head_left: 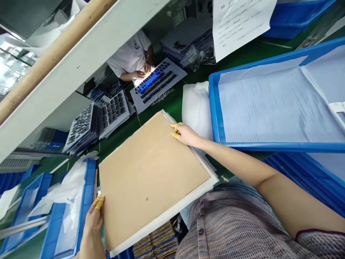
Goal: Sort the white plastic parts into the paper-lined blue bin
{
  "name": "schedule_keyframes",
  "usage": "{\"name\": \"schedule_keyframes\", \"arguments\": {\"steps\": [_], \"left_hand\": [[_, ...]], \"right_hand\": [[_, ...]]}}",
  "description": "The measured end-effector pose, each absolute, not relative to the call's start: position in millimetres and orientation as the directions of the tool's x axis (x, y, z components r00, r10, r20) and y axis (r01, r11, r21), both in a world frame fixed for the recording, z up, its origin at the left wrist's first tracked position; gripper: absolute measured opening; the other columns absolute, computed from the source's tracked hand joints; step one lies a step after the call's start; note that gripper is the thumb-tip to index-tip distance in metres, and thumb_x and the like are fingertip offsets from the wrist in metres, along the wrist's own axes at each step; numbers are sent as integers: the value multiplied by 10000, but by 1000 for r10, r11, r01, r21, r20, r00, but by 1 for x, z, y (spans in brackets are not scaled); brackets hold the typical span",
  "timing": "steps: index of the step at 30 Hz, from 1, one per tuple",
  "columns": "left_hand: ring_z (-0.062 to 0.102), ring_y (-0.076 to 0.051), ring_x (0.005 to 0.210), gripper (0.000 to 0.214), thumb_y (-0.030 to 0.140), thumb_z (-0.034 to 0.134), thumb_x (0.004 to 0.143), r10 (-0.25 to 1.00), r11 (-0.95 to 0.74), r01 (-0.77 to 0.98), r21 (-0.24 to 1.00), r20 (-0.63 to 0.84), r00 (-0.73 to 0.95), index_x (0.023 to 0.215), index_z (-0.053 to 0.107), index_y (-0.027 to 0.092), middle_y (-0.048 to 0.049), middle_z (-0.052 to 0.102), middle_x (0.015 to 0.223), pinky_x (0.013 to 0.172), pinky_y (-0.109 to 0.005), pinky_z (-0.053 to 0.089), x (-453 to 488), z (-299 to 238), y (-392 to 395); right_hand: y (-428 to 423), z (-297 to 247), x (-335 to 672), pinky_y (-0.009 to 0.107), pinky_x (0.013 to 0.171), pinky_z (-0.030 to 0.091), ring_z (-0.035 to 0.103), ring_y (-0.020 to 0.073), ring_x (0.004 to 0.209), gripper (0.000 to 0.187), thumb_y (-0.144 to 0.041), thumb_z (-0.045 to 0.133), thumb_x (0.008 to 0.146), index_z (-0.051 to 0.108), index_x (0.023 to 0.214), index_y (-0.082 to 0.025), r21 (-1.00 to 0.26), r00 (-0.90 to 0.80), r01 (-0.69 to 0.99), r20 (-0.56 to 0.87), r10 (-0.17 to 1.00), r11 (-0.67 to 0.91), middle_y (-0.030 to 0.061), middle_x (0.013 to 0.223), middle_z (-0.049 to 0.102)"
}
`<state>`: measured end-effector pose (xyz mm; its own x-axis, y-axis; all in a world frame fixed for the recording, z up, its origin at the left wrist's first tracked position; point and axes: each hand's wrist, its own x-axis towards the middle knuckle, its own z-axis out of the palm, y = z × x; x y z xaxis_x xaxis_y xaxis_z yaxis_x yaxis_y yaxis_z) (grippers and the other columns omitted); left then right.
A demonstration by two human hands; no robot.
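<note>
A brown cardboard sheet [151, 172] lies on top of a white tray stack [188, 199] on the green table. My left hand [94, 217], with yellow finger cots, grips the sheet's near left edge. My right hand [185, 133], also with yellow cots on the fingertips, is closed on the far right edge of the sheet. Both hands hold the stack at opposite sides.
A blue crate [269, 104] lined with white foam stands at the right. Another blue crate [67, 216] holding plastic film is at the left. A white bag [195, 108] lies behind the sheet. Across the table a co-worker's hands [141, 73] work on trays of dark parts [159, 82]. A paper sheet [237, 21] hangs above.
</note>
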<state>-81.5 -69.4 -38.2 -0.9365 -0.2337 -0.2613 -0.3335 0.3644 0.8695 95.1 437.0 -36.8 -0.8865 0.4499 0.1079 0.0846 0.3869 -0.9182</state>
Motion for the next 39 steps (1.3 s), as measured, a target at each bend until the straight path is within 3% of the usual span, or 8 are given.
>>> {"name": "schedule_keyframes", "arguments": {"steps": [7, 12, 15, 18, 22, 26, 33, 39], "left_hand": [[681, -96, 669, 174, 63, 632, 849, -306, 320, -408, 855, -314, -899, 858, 694, 225, 33, 718, 783, 961, -224, 587, -78, -38, -66], [736, -136, 854, 166, 100, 671, 815, -311, 359, -403, 842, -300, -902, 914, 702, 230, 23, 724, 816, 1049, -289, 561, -79, -40, -69], [745, -158, 973, 192, 123, 694, 794, -306, 384, -391, 836, -285, -909, 943, 704, 244, 23, 735, 845, 1082, -310, 548, -79, -41, -70], [743, -167, 1037, 182, 135, 694, 796, -298, 396, -381, 836, -275, -914, 939, 699, 247, 21, 738, 861, 1115, -323, 529, -77, -42, -69], [735, -160, 1067, 140, 114, 674, 812, -320, 407, -371, 835, -250, -914, 878, 674, 237, 17, 722, 847, 1158, -315, 489, -75, -42, -67], [732, -175, 1079, 141, 87, 652, 820, -334, 423, -368, 828, -235, -913, 837, 656, 227, 4, 710, 840, 1168, -343, 487, -74, -40, -64], [730, -226, 1088, 140, 142, 723, 792, -315, 504, -335, 796, -192, -930, 899, 678, 221, -20, 735, 890, 1078, -390, 574, -71, -37, -56], [724, -214, 1067, 194, 136, 769, 784, -292, 527, -318, 788, -184, -939, 947, 696, 210, -28, 745, 946, 1076, -385, 564, -73, -38, -59]], "right_hand": [[436, -35, 96, 333, 873, 505, 619, 193, 870, 298, -47, 590, 917, 641, 1203, -114, -969, -891, 91, 23, 453, 228, 10, 783, 588], [438, -35, 103, 265, 684, 549, 703, 133, 766, 388, -52, 418, 995, 474, 1367, -144, -992, -885, 110, -126, 447, -61, 68, 1003, 678], [436, -32, 107, 246, 689, 568, 738, 134, 845, 396, -39, 519, 930, 504, 1298, -184, -941, -881, 53, -202, 429, -335, 79, 1126, 675], [432, -29, 110, 253, 732, 569, 719, 141, 881, 343, -27, 602, 856, 593, 1169, -168, -868, -912, 21, -219, 346, -496, 51, 1027, 694], [433, -28, 114, 291, 843, 536, 646, 136, 882, 275, -66, 693, 810, 720, 1060, -178, -995, -923, -20, -19, 384, -99, 22, 1025, 682], [441, -31, 122, 315, 879, 488, 598, 157, 891, 401, -114, 783, 782, 756, 1172, -204, -959, -900, 51, 77, 429, 280, 34, 1037, 617], [442, -36, 125, 274, 802, 443, 556, 139, 837, 580, -61, 702, 755, 696, 1315, -212, -911, -925, 80, 84, 371, 406, 52, 1146, 588], [438, -35, 124, 277, 743, 411, 550, 166, 833, 555, -64, 682, 753, 700, 1286, -221, -873, -918, 142, 60, 393, 466, 47, 1098, 578]]}}
